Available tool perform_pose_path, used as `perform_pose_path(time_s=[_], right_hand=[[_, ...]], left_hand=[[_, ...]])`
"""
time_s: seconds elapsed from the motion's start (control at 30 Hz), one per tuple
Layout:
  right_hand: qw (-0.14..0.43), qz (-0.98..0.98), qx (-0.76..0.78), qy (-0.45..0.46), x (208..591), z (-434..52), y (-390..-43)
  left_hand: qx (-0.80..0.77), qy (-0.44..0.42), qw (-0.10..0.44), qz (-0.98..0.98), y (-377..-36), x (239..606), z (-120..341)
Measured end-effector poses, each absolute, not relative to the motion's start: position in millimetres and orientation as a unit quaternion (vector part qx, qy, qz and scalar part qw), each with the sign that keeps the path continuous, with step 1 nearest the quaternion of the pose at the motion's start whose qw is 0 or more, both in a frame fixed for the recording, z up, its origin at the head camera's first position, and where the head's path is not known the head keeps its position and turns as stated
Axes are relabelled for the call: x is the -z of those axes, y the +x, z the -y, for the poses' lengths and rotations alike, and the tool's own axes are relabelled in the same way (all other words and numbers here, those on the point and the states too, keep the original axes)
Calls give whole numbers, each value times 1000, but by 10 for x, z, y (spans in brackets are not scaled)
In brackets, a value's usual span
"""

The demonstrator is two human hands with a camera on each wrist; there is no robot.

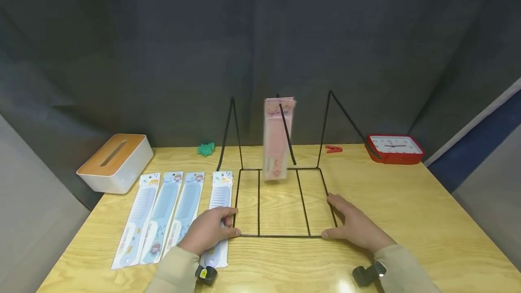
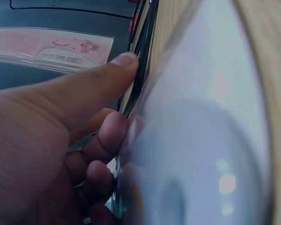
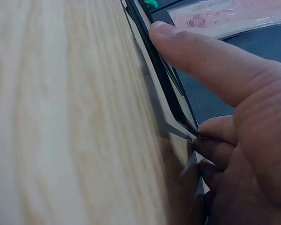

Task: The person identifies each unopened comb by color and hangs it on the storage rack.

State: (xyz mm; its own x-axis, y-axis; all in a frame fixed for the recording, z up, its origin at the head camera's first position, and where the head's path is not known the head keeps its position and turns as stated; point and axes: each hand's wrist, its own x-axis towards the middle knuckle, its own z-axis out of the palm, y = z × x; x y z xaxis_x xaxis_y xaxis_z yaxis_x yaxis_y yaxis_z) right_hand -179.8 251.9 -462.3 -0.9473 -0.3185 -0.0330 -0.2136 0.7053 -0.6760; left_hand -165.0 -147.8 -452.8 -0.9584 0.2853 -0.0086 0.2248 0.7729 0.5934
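A black wire rack (image 1: pixel 281 236) stands on the wooden table, its hooks angled forward. My left hand (image 1: pixel 209 229) holds its front left corner, thumb and forefinger on the wire, other fingers curled. At the front right corner my right hand (image 1: pixel 356 225) holds the frame; its thumb (image 3: pixel 166 33) lies along the bar in the right wrist view. Pink packaged combs (image 1: pixel 273 144) hang from the middle hook. Partly beneath my left hand lies a pale blue packaged comb (image 1: pixel 221 191). Further left, more blue packaged combs (image 1: pixel 164 202) lie side by side.
A white tissue box (image 1: pixel 132 166) with a wooden lid sits at the back left. Along the rear edge are a green claw clip (image 1: pixel 206 149), a red clothespin (image 1: pixel 333 149) and a red clock (image 1: pixel 395 149). Dark cloth (image 1: pixel 183 49) hangs behind the table.
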Motion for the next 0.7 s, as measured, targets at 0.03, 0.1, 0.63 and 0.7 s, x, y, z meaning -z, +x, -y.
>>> perform_pose_path(time_s=[0.03,0.1,0.63,0.7], right_hand=[[75,-920,356,-145,4624,-2519,-1799],[75,-920,356,-145,4624,-2516,-1801],[85,-920,359,-134,4646,-2523,-1819],[84,-920,359,-136,4631,-2522,-1818]], left_hand=[[-306,138,44,-941,-1652,4525,1480],[-307,139,35,-941,-1656,4516,1483],[-449,-3,-52,-892,-2235,4498,1777],[-460,-17,-43,-887,-2363,4520,1823]])
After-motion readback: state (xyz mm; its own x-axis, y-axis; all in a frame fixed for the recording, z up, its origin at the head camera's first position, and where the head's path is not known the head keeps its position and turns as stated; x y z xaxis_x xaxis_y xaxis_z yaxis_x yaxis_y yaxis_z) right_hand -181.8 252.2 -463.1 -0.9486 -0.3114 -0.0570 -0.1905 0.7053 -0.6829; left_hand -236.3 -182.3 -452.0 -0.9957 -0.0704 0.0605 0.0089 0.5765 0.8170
